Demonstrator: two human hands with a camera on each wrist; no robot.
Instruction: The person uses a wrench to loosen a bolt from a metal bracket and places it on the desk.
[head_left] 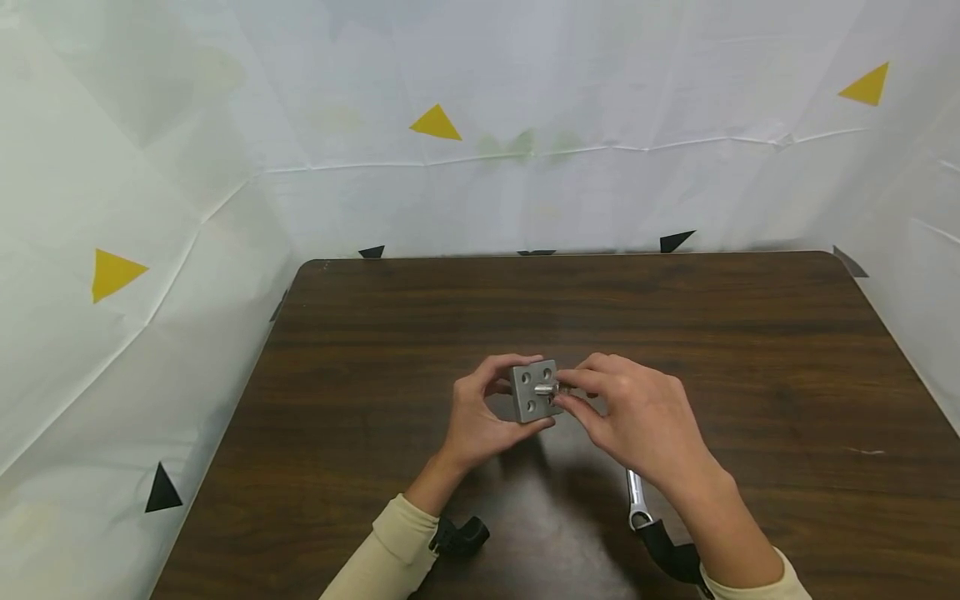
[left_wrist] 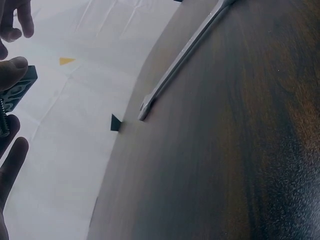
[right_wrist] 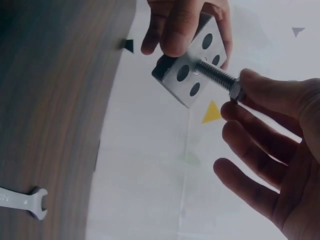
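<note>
My left hand (head_left: 517, 398) holds a small grey metal block (head_left: 531, 392) with several round holes just above the middle of the brown table (head_left: 480, 317), fingers on its top and thumb under it. My right hand (head_left: 562, 392) pinches the head of a threaded steel bolt (head_left: 545, 388) whose shaft sits in one of the block's holes. The right wrist view shows the bolt (right_wrist: 216, 75) entering the block (right_wrist: 192, 62) between thumb and forefinger. In the left wrist view only an edge of the block (left_wrist: 20, 87) and fingertips (left_wrist: 12, 70) show.
A silver open-ended wrench (head_left: 636, 498) lies on the table near the front edge, under my right forearm; it also appears as wrench (left_wrist: 185, 55) and wrench (right_wrist: 25, 201). White sheeting (head_left: 150, 208) with yellow and black triangles walls in the table on three sides.
</note>
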